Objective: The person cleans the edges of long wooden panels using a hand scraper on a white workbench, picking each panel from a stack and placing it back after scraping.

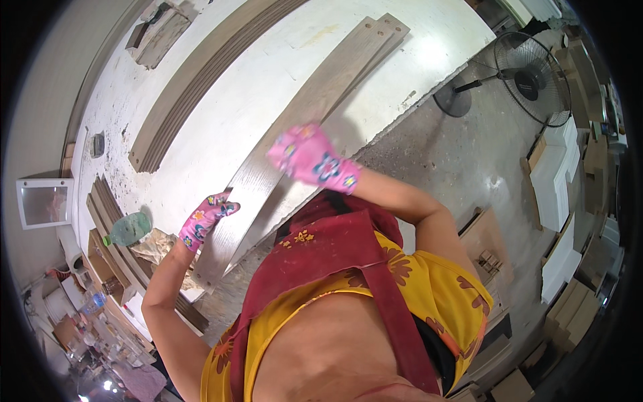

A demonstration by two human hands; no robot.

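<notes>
A long, slightly curved grey-brown wooden board (295,124) lies slantwise over the white worktable (221,127), its near end jutting past the table edge. Another board (394,30) shows partly from under it; both have round holes at the far end. My left hand (209,216), in a pink flowered glove, grips the board's left edge near its lower end, thumb on top. Over the middle of the board is my right hand (309,157), gloved alike and blurred by motion. Its fingers look curled in against the wood; whatever they may hold is hidden.
Several matching curved boards (194,84) are stacked along the table's far left. A wooden box (157,33) stands behind them. Beside my left arm lie a green-tinted plastic bottle (130,229) and more slats (110,214). A fan (532,80) stands on the floor to the right, near white panels (556,174).
</notes>
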